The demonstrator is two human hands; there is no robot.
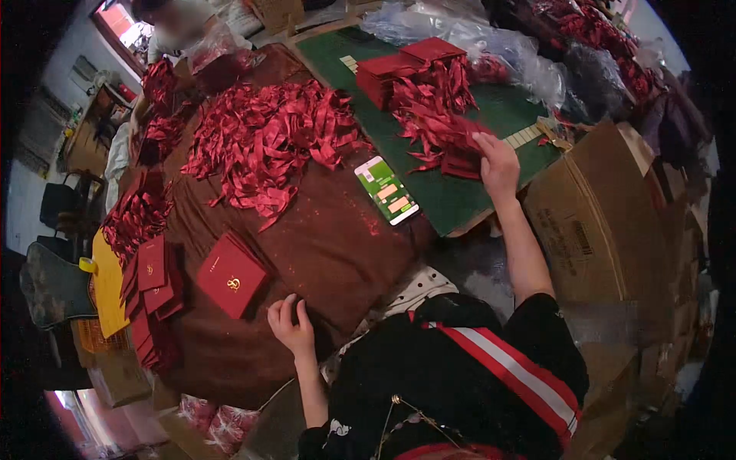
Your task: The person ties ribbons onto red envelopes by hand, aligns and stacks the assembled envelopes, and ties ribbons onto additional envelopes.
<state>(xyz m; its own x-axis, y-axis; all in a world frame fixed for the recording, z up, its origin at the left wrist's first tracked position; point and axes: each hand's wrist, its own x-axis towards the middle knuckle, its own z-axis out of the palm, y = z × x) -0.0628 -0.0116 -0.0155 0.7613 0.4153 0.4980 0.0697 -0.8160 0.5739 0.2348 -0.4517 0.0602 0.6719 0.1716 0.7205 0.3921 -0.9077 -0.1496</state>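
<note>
My right hand [498, 162] reaches over the green board and holds the edge of a red card [466, 136] with ribbon, beside a heap of red ribbons [425, 115]. Behind that heap stand stacked red cards [414, 63]. My left hand [292, 323] hovers over the brown cloth with fingers apart and curved, holding nothing. Just up and left of it lies a neat stack of red cards [232, 276] with a gold emblem. A phone [386, 190] with a lit screen rests between the cloth and the green board.
A large pile of red ribbons [261, 138] covers the brown cloth [330, 230]. More red cards [152, 264] lie at the left. Cardboard boxes [583, 222] stand at right, plastic bags [491, 46] at the back. Another person [180, 31] sits at the back left.
</note>
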